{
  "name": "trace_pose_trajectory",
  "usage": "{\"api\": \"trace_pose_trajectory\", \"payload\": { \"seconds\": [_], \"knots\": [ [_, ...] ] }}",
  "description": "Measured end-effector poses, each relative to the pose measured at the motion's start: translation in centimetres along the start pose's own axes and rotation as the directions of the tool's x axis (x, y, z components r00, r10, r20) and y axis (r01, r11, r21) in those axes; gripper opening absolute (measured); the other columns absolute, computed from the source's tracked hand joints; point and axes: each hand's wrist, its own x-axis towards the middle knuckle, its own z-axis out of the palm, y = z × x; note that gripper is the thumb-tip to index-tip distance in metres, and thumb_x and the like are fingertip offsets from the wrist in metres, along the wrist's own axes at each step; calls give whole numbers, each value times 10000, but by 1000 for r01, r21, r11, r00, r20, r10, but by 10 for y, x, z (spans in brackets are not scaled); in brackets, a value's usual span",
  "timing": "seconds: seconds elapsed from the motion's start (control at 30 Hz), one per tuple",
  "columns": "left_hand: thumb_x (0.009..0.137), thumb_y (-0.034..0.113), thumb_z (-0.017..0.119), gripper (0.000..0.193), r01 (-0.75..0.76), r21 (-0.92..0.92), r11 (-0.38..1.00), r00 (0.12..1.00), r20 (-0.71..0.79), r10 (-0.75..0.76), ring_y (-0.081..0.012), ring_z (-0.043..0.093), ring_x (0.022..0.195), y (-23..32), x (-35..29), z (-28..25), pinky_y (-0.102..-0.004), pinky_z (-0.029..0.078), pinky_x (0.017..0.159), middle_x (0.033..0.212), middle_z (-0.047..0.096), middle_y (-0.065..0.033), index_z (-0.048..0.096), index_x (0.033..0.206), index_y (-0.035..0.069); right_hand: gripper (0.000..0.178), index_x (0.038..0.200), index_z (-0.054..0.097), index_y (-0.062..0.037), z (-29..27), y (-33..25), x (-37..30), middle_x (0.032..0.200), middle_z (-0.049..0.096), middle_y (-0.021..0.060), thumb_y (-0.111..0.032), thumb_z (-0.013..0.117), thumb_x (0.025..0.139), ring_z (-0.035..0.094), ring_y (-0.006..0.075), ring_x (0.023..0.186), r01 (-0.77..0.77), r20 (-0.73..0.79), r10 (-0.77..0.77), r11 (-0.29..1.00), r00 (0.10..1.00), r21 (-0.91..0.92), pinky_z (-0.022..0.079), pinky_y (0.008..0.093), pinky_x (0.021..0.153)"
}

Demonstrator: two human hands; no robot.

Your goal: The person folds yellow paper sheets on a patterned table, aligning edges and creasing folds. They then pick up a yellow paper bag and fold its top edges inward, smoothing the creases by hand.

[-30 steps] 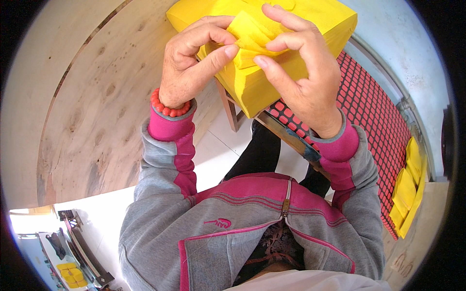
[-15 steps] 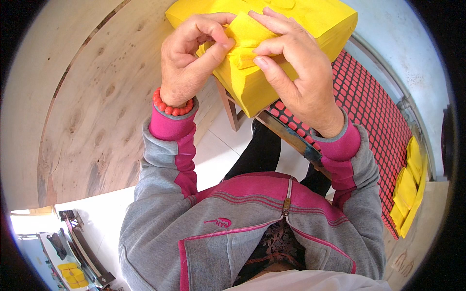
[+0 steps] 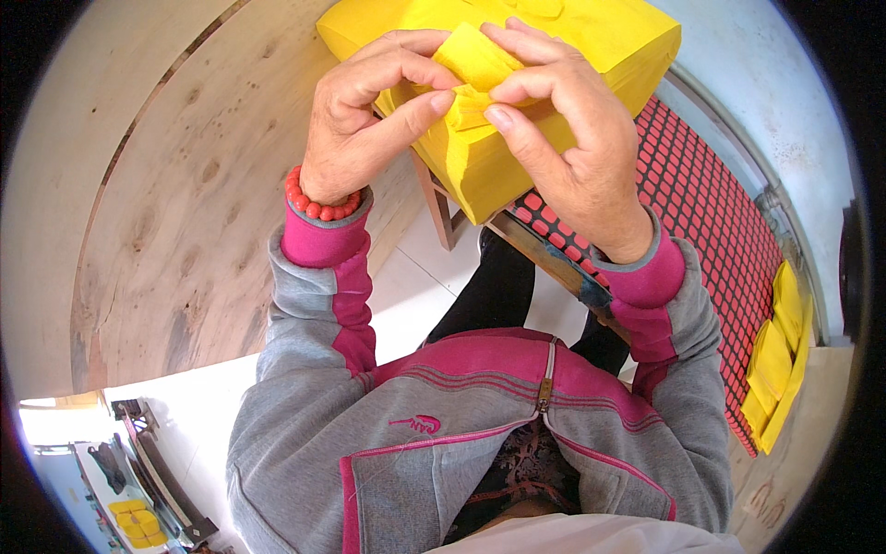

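Observation:
A small folded piece of yellow fabric (image 3: 478, 57) is between my two hands at the top of the head view. My left hand (image 3: 355, 115), with a red bead bracelet (image 3: 323, 208) at its wrist, pinches its left edge with thumb and bent fingers. From the other side, my right hand (image 3: 586, 129) grips it, thumb and index finger at a lower fold and other fingertips at its upper right edge. Directly beneath is a large box-shaped yellow fabric bundle (image 3: 480, 175), partly covered by the hands. Whether the small piece is joined to it, I cannot tell.
A wooden stool leg (image 3: 434, 198) shows below the bundle. A large plywood panel (image 3: 175, 203) takes up the left. On the right lies a red-and-black patterned surface (image 3: 711, 212) with yellow folded pieces (image 3: 777, 360) on it. More yellow pieces (image 3: 138, 523) lie at lower left.
My left thumb and fingers have shifted slightly along the fabric's left edge. The small piece has bent, and its lower fold looks more crumpled. My right hand has barely moved.

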Motion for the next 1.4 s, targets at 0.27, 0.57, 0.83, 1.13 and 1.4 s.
{"api": "trace_pose_trajectory", "payload": {
  "seconds": [0.27, 0.57, 0.83, 1.13, 1.4],
  "knots": [
    [935, 18, 673, 72, 133, -139, 981, 978, -144, -152, -146, 652, 988, 3, -4, 10, -283, 509, 885, 1110, 711, -104, 673, 999, -14, 141, 938, 666, -14, 2, -4, 4, 1254, 653, 254, -65, 749, 836, 642, 408, 1160, 75, -149, -76, 997, 986, -15, 488, 475, 1007],
    [930, -9, 654, 84, 96, -95, 991, 969, -217, -114, -157, 665, 984, 2, -6, 18, -281, 519, 881, 1116, 712, -118, 675, 1012, -8, 131, 942, 659, -19, -1, 0, 2, 1257, 658, 239, -71, 739, 852, 634, 403, 1182, 81, -10, -82, 993, 997, -86, 482, 460, 1017],
    [869, -69, 595, 186, 3, -27, 1000, 997, -83, -5, -253, 656, 1080, 1, -6, 5, -333, 483, 937, 1172, 691, -187, 733, 969, 5, 85, 994, 639, -32, 1, 1, -1, 1330, 650, 197, -70, 674, 927, 594, 372, 1287, 27, 28, -26, 998, 999, -52, 466, 411, 1050],
    [837, -34, 672, 175, -35, 10, 999, 998, -45, 35, -259, 652, 1096, 2, -3, 3, -344, 471, 963, 1198, 683, -193, 742, 993, 5, 93, 1000, 638, -27, 3, 1, -2, 1319, 653, 195, -55, 678, 921, 596, 379, 1285, 10, 14, -9, 1000, 1000, -4, 475, 414, 1044],
    [864, -10, 715, 100, 21, 19, 1000, 997, -80, -19, -233, 662, 1040, 3, -4, 7, -331, 489, 929, 1115, 705, -151, 719, 963, 0, 113, 1000, 646, -39, 4, -3, -2, 1282, 671, 177, -66, 693, 901, 608, 365, 1256, -17, -66, 19, 1000, 998, 26, 465, 432, 1048]
  ]
}}
